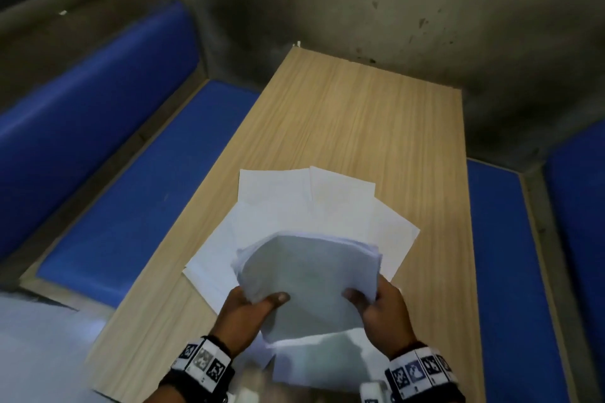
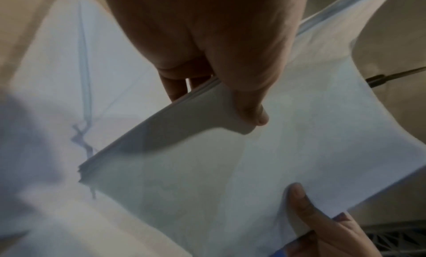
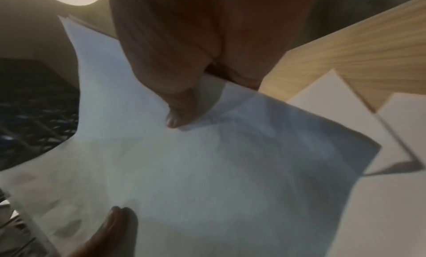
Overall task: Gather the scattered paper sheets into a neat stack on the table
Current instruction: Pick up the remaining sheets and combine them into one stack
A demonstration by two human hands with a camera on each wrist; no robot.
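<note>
Bowing upward in the middle, a bundle of paper sheets (image 1: 309, 278) is held above the near half of the table (image 1: 360, 114), pinched at its two side edges. The left hand (image 1: 244, 311) grips the left edge, thumb laid across the top sheet and fingers tucked underneath; the left wrist view shows that thumb pressing down on the layered edge with fingertips peeking out below. The right hand (image 1: 381, 307) mirrors it on the right edge, thumb on top and fingers under, so both hands are clamped on the bundle. Each wrist wears a band with black-and-white markers.

Under and beyond the bundle, loose sheets (image 1: 304, 199) lie fanned on the wood, their corners pointing toward the table's far edge and its right side. One more sheet (image 1: 314, 360) lies at the near edge, between the wrists.

Much of the fan is covered by the raised bundle, so how many sheets lie there cannot be counted. Both wrist views are blurred. Blue padded benches (image 1: 131, 173) flank the table.
</note>
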